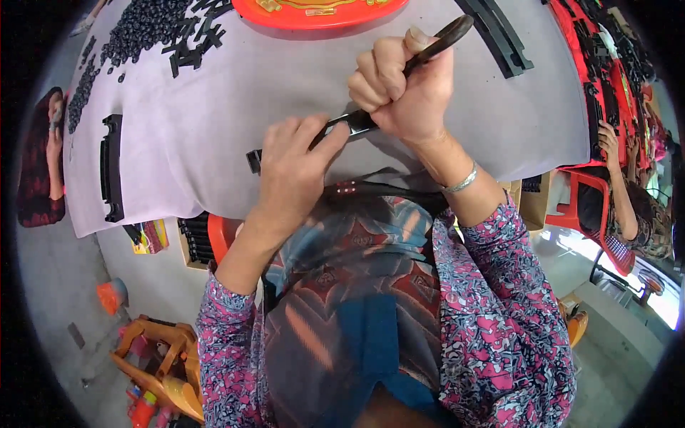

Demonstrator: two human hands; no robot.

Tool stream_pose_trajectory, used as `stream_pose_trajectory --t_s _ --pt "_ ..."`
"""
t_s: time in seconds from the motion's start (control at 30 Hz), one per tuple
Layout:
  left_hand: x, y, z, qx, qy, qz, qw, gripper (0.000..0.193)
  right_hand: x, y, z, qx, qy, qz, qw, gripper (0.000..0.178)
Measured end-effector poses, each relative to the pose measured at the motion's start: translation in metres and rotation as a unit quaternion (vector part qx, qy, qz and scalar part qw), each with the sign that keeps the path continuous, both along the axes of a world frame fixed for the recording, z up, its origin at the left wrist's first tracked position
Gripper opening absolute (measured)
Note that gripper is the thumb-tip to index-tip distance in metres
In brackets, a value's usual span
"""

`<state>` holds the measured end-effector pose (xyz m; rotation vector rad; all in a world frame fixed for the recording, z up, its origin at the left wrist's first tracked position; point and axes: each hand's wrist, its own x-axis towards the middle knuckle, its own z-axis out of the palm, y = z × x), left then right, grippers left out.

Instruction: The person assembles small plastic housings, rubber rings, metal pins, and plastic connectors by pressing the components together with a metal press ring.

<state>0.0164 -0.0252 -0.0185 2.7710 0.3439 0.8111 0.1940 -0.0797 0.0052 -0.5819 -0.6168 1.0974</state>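
Observation:
My left hand (296, 157) is closed round a narrow black bar (255, 161), whose squared end sticks out to the left of my fingers. My right hand (403, 85) forms a fist on a dark tool with a smooth, rounded handle (453, 31) that slants up to the right. Its thumb presses along that handle. Between my hands a shiny metallic stretch (362, 120) meets the black bar; my fingers hide the join and the tool's kind. Both hands are above the near part of the cloth-covered table (207, 128).
A red tray (321, 17) with yellowish pieces stands at the far edge. Small black parts (146, 32) and short black pieces (196, 43) lie far left. A notched black strip (111, 167) is at left, longer strips (496, 36) far right. Other people sit at both sides.

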Motion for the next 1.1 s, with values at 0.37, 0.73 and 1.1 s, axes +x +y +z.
stream_pose_trajectory --t_s 0.37,0.73,1.1 --pt "0.0 0.002 0.003 -0.01 -0.008 -0.008 1.0 0.028 -0.006 0.002 -0.005 -0.007 -0.037 -0.012 0.999 0.059" --pt "-0.001 0.001 0.002 -0.031 -0.009 -0.016 0.999 0.027 0.043 -0.026 0.043 0.011 -0.011 -0.027 1.0 0.058" --pt "-0.001 0.002 0.006 -0.071 -0.035 -0.01 0.997 0.023 0.046 -0.033 0.043 -0.337 -0.328 -0.065 0.88 0.045"
